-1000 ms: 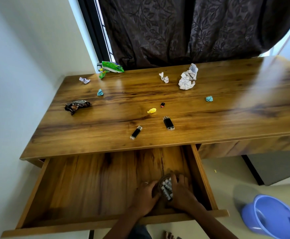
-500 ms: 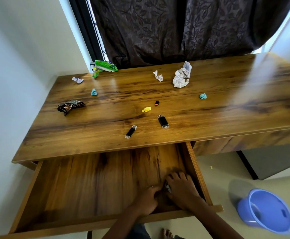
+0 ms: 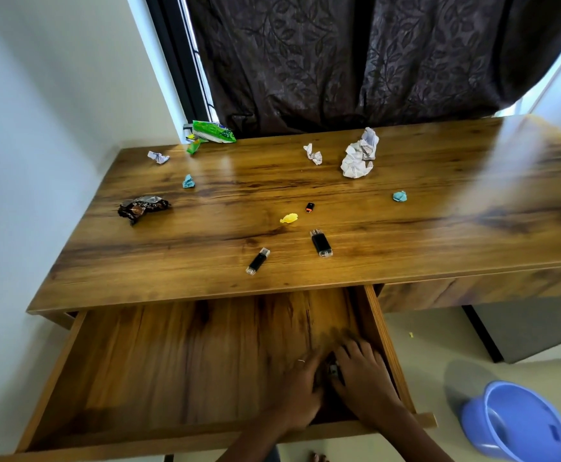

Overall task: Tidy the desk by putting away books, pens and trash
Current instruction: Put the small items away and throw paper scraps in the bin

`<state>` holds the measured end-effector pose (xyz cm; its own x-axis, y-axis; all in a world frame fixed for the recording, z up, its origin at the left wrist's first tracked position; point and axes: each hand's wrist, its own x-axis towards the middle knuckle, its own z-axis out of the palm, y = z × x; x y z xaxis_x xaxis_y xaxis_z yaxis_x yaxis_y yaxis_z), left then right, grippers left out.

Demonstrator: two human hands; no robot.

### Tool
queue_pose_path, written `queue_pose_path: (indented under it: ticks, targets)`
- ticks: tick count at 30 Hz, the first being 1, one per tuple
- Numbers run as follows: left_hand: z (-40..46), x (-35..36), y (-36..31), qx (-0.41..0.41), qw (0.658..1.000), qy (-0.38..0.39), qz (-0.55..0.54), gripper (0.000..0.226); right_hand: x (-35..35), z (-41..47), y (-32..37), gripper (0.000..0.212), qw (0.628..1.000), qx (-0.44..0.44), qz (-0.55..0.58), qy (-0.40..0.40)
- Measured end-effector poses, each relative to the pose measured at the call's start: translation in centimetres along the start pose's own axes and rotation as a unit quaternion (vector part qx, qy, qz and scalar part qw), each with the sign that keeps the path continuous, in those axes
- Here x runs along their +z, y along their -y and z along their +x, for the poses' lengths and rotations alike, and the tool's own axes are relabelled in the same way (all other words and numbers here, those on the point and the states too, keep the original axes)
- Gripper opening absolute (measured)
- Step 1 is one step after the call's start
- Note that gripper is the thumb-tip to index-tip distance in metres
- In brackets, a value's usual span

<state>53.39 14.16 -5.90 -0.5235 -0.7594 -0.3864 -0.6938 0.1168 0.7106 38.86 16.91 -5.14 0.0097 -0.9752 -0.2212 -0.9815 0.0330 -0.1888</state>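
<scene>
The desk drawer (image 3: 179, 368) is pulled open. Both my hands are inside it at its right front corner. My left hand (image 3: 300, 391) curls its fingers against a small dark object (image 3: 334, 370), mostly hidden between the hands. My right hand (image 3: 362, 381) lies over it with fingers spread flat. On the desk (image 3: 439, 228) lie crumpled white paper (image 3: 357, 158), a smaller white scrap (image 3: 313, 154), two blue scraps (image 3: 399, 196) (image 3: 188, 181), a yellow wrapper (image 3: 288, 218), a dark foil wrapper (image 3: 142, 208) and a green wrapper (image 3: 212, 132).
Two black USB sticks (image 3: 258, 261) (image 3: 321, 243) and a tiny black-orange piece (image 3: 309, 207) lie near the desk's front. A blue plastic bin (image 3: 519, 425) stands on the floor at the right. A dark curtain (image 3: 355, 61) hangs behind the desk, a wall at the left.
The hands lowered the small object, seen held up a second ago, to the drawer floor. They now cover it almost fully.
</scene>
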Motion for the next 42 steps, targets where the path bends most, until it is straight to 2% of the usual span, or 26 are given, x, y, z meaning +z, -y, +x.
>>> queue_pose_path:
  ticks: [2, 5, 7, 9, 14, 17, 21, 23, 25, 27, 30, 32, 33, 36, 37, 40, 42]
  targets:
    - [-0.3, -0.3, -0.3, 0.021, 0.995, -0.060, -0.073, 0.061, -1.0, 0.2, 0.5, 0.039, 0.997, -0.017, 0.057, -0.058]
    - [-0.8, -0.9, -0.4, 0.041, 0.973, -0.163, -0.160, 0.045, -3.4, 1.4, 1.4, 0.019, 0.973, -0.041, 0.125, -0.188]
    - [-1.1, -1.4, -0.2, 0.025, 0.961, -0.185, -0.206, 0.040, -5.3, 3.2, 1.7, 0.018, 0.951, -0.045, 0.143, -0.269]
    - [-1.3, -1.8, 0.1, -0.001, 0.950, -0.190, -0.247, 0.035, -7.2, 5.8, 1.9, 0.019, 0.943, -0.043, 0.153, -0.293]
    - [-1.6, -3.5, 1.1, -0.092, 0.901, -0.183, -0.382, 0.023, -9.5, 13.3, 1.7, 0.041, 0.952, 0.033, 0.197, -0.231]
    - [-1.9, -4.3, 1.3, -0.137, 0.885, -0.168, -0.412, 0.022, -9.3, 16.2, 1.8, 0.056, 0.944, 0.080, 0.255, -0.194]
    - [-2.2, -4.5, 1.2, -0.151, 0.890, -0.149, -0.403, 0.021, -8.1, 17.0, 1.6, 0.047, 0.926, 0.104, 0.274, -0.237]
    - [-2.1, -4.7, 1.1, -0.163, 0.880, -0.133, -0.425, 0.022, -7.8, 16.5, 1.8, 0.043, 0.906, 0.105, 0.318, -0.258]
    - [-1.8, -5.0, 0.8, -0.191, 0.851, -0.110, -0.477, 0.025, -7.7, 15.0, 2.5, 0.044, 0.881, 0.107, 0.376, -0.266]
    - [-1.4, -5.5, 0.1, -0.213, 0.807, -0.094, -0.543, 0.029, -7.3, 12.7, 4.0, 0.042, 0.865, 0.072, 0.427, -0.253]
    - [-0.8, -7.0, -0.3, -0.179, 0.704, -0.121, -0.677, 0.041, -6.5, 8.1, 7.5, 0.043, 0.870, -0.053, 0.467, -0.151]
    - [-0.7, -8.4, -0.2, -0.122, 0.637, -0.140, -0.748, 0.051, -6.2, 6.5, 9.4, 0.033, 0.886, -0.079, 0.447, -0.101]
    - [-0.7, -9.2, -0.2, -0.106, 0.616, -0.152, -0.766, 0.050, -6.2, 6.3, 10.0, 0.026, 0.887, -0.084, 0.444, -0.096]
    - [-0.4, -10.4, 0.2, -0.127, 0.601, -0.203, -0.762, 0.034, -7.4, 7.7, 10.4, 0.012, 0.874, -0.108, 0.460, -0.114]
    - [-0.4, -10.6, 0.3, -0.140, 0.598, -0.213, -0.760, 0.030, -7.9, 8.6, 10.3, 0.011, 0.882, -0.115, 0.438, -0.133]
    - [-0.7, -11.0, 0.7, -0.163, 0.584, -0.221, -0.764, 0.021, -8.4, 12.4, 9.8, 0.020, 0.934, -0.112, 0.299, -0.158]
    - [-1.1, -11.1, 1.0, -0.164, 0.576, -0.219, -0.770, 0.020, -8.4, 14.8, 9.8, 0.035, 0.962, -0.095, 0.225, -0.122]
